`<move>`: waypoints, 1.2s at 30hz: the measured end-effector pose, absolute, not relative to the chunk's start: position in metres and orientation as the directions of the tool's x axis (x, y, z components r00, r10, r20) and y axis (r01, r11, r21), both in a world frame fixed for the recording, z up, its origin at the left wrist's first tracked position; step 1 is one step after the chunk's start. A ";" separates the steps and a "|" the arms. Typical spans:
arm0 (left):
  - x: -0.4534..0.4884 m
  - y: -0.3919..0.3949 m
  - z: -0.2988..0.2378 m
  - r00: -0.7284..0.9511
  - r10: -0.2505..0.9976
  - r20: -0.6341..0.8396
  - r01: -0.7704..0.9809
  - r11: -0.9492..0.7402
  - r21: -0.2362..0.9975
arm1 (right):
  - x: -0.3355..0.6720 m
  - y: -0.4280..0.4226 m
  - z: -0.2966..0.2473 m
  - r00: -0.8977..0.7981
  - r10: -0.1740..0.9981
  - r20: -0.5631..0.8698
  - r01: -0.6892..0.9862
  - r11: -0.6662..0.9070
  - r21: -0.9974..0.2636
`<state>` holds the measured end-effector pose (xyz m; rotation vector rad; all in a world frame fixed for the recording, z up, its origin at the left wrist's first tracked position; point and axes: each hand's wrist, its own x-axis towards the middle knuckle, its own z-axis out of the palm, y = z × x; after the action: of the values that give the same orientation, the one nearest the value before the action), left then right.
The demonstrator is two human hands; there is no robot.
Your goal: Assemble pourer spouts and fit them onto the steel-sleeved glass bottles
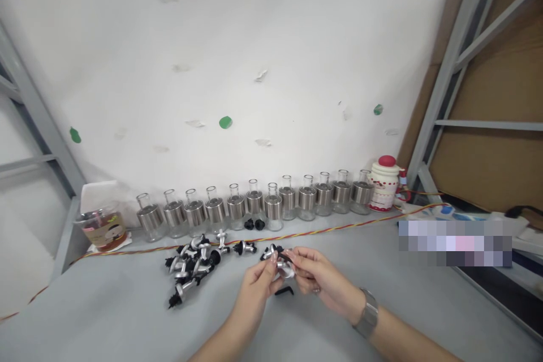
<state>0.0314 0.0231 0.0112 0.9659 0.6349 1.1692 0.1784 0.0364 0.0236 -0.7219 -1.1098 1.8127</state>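
My left hand is closed around a silver-and-black bottle pourer, with the round metal part facing my right hand. The fingers of my right hand pinch a thin black piece at the top of the pourer; whether the two are joined is hard to tell. A bent black piece lies on the table just under my hands. Partly hidden behind my fingertips is another pourer. Left of my hands lies a pile of similar pourers, with a single pourer apart from it.
Glass bottles with metal sleeves stand in a row along the wall, two black caps before them. A twisted red-yellow cord crosses the grey table. A labelled jar stands left, a cream-and-red canister right.
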 end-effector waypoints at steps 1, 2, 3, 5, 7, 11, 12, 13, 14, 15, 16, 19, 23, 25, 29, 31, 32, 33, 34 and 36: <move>0.032 0.022 0.011 0.296 0.953 0.069 -0.468 0.082 0.880 | 0.180 0.037 0.023 -0.460 0.887 -0.034 -0.358 -0.220 -0.907; 0.032 0.021 0.011 0.289 0.954 0.073 -0.466 0.074 0.882 | 0.180 0.038 0.022 -0.463 0.886 -0.030 -0.347 -0.213 -0.913; 0.033 0.021 0.011 0.282 0.957 0.073 -0.458 0.068 0.886 | 0.181 0.039 0.021 -0.467 0.884 -0.027 -0.342 -0.209 -0.916; 0.033 0.021 0.012 0.274 0.959 0.071 -0.430 0.057 0.901 | 0.182 0.040 0.020 -0.482 0.876 -0.023 -0.346 -0.214 -0.914; 0.033 0.021 0.013 0.288 0.954 0.079 -0.406 0.047 0.913 | 0.182 0.040 0.020 -0.501 0.865 -0.024 -0.356 -0.232 -0.905; 0.034 0.020 0.017 0.306 0.946 0.104 -0.407 0.031 0.913 | 0.181 0.039 0.022 -0.511 0.859 -0.031 -0.365 -0.249 -0.897; 0.034 0.020 0.017 0.299 0.949 0.099 -0.406 0.032 0.913 | 0.180 0.039 0.023 -0.508 0.861 -0.032 -0.366 -0.250 -0.896; 0.034 0.019 0.018 0.288 0.953 0.090 -0.402 0.036 0.915 | 0.180 0.039 0.023 -0.506 0.862 -0.033 -0.366 -0.249 -0.896; 0.034 0.019 0.018 0.277 0.958 0.078 -0.399 0.040 0.916 | 0.180 0.039 0.023 -0.502 0.864 -0.035 -0.366 -0.249 -0.897; 0.034 0.018 0.018 0.267 0.961 0.067 -0.397 0.047 0.916 | 0.179 0.039 0.022 -0.499 0.866 -0.036 -0.365 -0.248 -0.897; 0.034 0.018 0.018 0.258 0.965 0.055 -0.397 0.054 0.916 | 0.179 0.039 0.022 -0.497 0.867 -0.038 -0.364 -0.248 -0.898; 0.035 0.018 0.017 0.228 0.973 0.018 -0.400 0.077 0.913 | 0.177 0.038 0.018 -0.490 0.871 -0.045 -0.359 -0.248 -0.900; 0.036 0.019 0.014 0.184 0.982 -0.044 -0.401 0.116 0.909 | 0.175 0.037 0.015 -0.483 0.873 -0.069 -0.345 -0.263 -0.901; 0.037 0.018 0.013 0.169 0.983 -0.069 -0.394 0.132 0.910 | 0.173 0.037 0.015 -0.474 0.877 -0.076 -0.330 -0.256 -0.909; 0.039 0.017 0.014 0.127 0.987 -0.097 -0.388 0.139 0.911 | 0.170 0.034 0.017 -0.436 0.897 -0.071 -0.287 -0.214 -0.934; 0.040 0.016 0.014 0.124 0.988 -0.090 -0.391 0.132 0.911 | 0.168 0.033 0.017 -0.400 0.913 -0.078 -0.263 -0.196 -0.945; 0.041 0.015 0.014 0.129 0.988 -0.083 -0.394 0.128 0.910 | 0.167 0.032 0.018 -0.382 0.920 -0.083 -0.250 -0.189 -0.950; 0.041 0.015 0.013 0.135 0.988 -0.079 -0.398 0.127 0.909 | 0.167 0.032 0.018 -0.367 0.926 -0.086 -0.238 -0.183 -0.954; 0.042 0.014 0.013 0.139 0.987 -0.079 -0.405 0.129 0.905 | 0.166 0.031 0.019 -0.358 0.930 -0.089 -0.228 -0.179 -0.957; 0.042 0.014 0.013 0.144 0.985 -0.097 -0.437 0.151 0.887 | 0.166 0.030 0.021 -0.354 0.931 -0.091 -0.223 -0.178 -0.958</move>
<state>0.0419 0.0144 0.0126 0.8314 0.8422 1.2168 0.1656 0.0305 0.0206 -0.9286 -1.1875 1.6753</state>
